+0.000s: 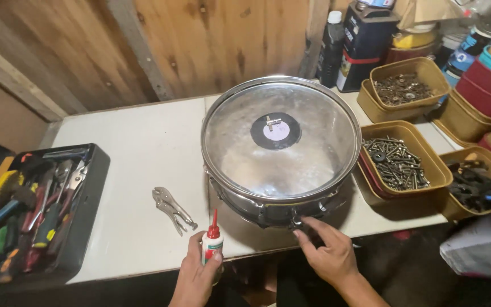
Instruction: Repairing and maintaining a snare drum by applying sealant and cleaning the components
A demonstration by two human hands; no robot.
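Observation:
A large round metal pot [240, 196] stands on the white table [137, 148], covered by a shiny metal lid [308, 165] with a black disc and a small fitting [275, 130] at its centre. My right hand [328, 250] rests at the pot's near side, fingertips touching a dark handle or clamp on its rim. My left hand [194, 276] holds a small white glue bottle [212, 241] with a red nozzle, upright, near the table's front edge.
Locking pliers [173, 209] lie on the table left of the pot. A black tray of hand tools [35, 210] sits at the left. Tan tubs of screws [396, 162] and hardware [404, 88] crowd the right, with dark bottles [365, 42] behind. A wooden wall backs the table.

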